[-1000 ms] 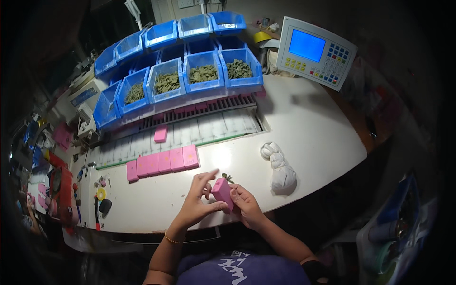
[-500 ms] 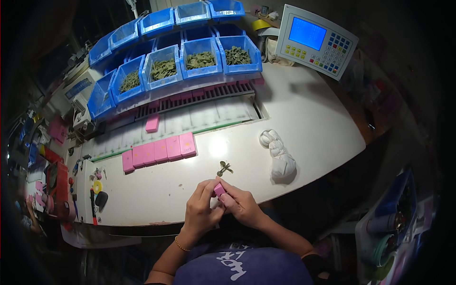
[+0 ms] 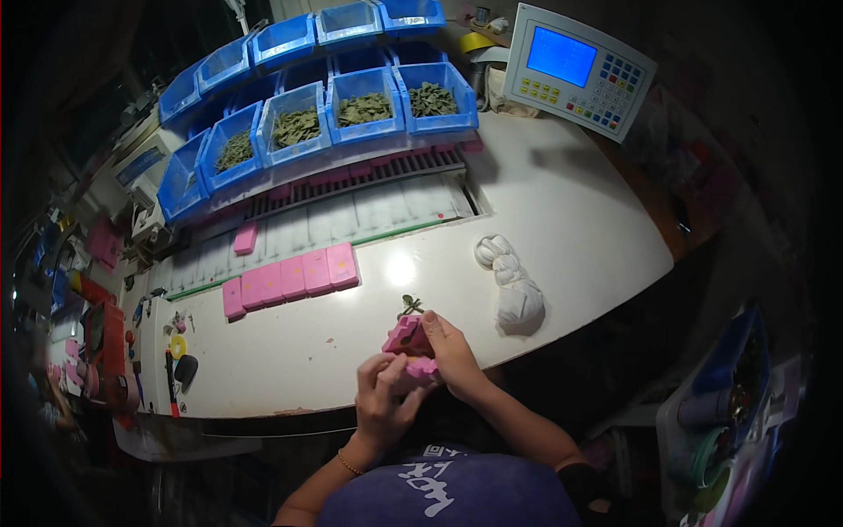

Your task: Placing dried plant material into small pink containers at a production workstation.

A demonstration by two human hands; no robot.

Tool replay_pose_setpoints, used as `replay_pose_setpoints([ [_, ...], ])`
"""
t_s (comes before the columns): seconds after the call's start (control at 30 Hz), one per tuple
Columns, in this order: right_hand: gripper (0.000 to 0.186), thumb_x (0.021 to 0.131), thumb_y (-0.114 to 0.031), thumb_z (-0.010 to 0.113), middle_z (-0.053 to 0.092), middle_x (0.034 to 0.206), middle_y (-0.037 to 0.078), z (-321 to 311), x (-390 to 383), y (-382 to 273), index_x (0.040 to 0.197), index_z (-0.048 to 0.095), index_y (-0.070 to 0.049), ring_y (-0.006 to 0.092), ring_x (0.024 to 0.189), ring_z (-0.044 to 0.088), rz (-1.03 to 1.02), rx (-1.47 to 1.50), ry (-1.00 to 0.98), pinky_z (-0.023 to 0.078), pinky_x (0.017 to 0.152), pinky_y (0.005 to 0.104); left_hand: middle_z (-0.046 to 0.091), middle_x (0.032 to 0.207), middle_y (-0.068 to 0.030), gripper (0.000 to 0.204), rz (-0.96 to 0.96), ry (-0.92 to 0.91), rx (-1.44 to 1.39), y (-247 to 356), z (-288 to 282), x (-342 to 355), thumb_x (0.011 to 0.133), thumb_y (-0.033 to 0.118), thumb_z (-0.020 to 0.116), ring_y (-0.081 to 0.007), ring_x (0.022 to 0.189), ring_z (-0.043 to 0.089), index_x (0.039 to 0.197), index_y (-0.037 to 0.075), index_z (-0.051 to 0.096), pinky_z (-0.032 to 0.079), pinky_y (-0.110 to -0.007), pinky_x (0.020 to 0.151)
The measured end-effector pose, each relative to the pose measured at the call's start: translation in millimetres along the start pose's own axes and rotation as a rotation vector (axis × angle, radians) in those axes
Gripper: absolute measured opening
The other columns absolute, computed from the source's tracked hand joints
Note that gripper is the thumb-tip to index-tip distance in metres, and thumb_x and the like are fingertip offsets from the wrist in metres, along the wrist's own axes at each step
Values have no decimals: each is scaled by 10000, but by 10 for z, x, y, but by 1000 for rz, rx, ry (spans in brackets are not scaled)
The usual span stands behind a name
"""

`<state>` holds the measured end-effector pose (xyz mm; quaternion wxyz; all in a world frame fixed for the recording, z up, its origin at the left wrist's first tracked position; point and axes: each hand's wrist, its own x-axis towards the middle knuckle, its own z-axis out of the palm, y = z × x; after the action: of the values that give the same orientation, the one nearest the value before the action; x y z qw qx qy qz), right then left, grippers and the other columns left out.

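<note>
Close to the table's front edge, my two hands hold a pink rubber mould point(image 3: 402, 344) that is parted into halves with notched edges. My left hand point(image 3: 379, 397) has its fingers bent round the lower half, while my right hand point(image 3: 454, 358) grips the upper half with the thumb on top. A dark green spot shows inside the parted mould; I cannot make out what it is. Just beyond it, a small branched green piece point(image 3: 409, 305) lies on the white table point(image 3: 351, 329). A row of several closed pink moulds point(image 3: 293, 278) stands farther left.
Blue bins point(image 3: 367, 114) with green pieces rise at the back, above a roller strip point(image 3: 360, 180) carrying one pink block point(image 3: 246, 237). A knotted white cloth bundle point(image 3: 516, 294) lies right. A control panel point(image 3: 580, 75) stands back right; yellow tape point(image 3: 179, 346) sits left.
The pink mould in my hands, closed before, is now opened into two halves, and my right hand has moved up. On the strip, the single pink block has shifted left.
</note>
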<state>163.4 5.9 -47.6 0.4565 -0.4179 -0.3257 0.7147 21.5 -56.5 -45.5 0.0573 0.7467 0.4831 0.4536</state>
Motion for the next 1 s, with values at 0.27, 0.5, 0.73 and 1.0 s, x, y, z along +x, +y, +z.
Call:
replay_pose_setpoints([
  [0.27, 284, 1011, -281, 510, 616, 912, 125, 264, 173, 127, 957, 618, -25, 285, 805, 591, -633, -761, -294, 486, 762, 376, 571, 808, -112, 180, -366, -30, -126, -317, -387, 24, 876, 123, 726, -197, 573, 593, 955, 10, 610, 455, -336, 524],
  [0.5, 207, 796, -125, 680, 511, 797, 71, 149, -92, 135, 943, 558, -45, 248, 753, 538, -1126, -1314, -274, 470, 677, 360, 572, 729, -130, 210, -301, -145, 101, -334, -577, 70, 909, 197, 672, -298, 554, 574, 839, 23, 580, 438, -389, 503],
  [0.73, 167, 823, -57, 649, 572, 854, 122, 76, -269, 158, 969, 581, -13, 291, 807, 583, -862, -1192, -181, 500, 695, 387, 517, 702, -129, 256, -56, -295, 191, -102, -385, 151, 915, 220, 650, -324, 537, 547, 782, 37, 529, 425, -408, 483],
  [1.0, 170, 839, -24, 676, 640, 879, 137, -90, -253, 237, 1002, 628, -21, 313, 795, 632, -886, -932, -135, 522, 682, 391, 558, 695, -154, 245, -233, -240, -76, -127, -246, 24, 952, 252, 594, -357, 544, 556, 839, 38, 558, 431, -436, 511],
])
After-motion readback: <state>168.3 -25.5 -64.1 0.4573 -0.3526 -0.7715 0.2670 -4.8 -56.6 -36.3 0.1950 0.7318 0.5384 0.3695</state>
